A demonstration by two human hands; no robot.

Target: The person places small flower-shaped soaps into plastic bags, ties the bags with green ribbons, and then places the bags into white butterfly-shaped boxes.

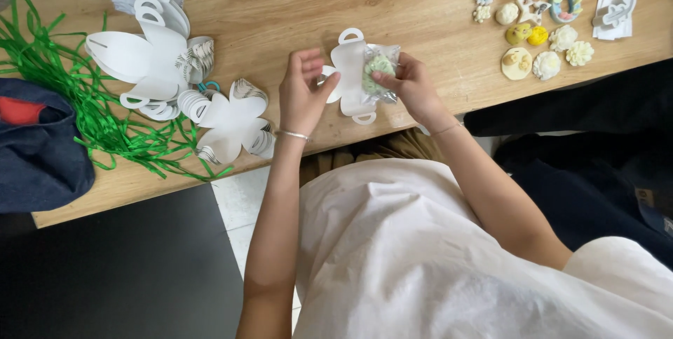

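A person's right hand [410,86] is pinching a clear-wrapped green flower soap [379,68] against a flat white petal-shaped paper box [348,65] lying lengthwise away from the body on the wooden counter [280,9]. The left hand [303,90], fingers curled, is gripping the box's left flap.

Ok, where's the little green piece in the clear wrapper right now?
In the head view, the wrapped green piece is pinched by the right hand, lying on the white card cutout near the table edge.
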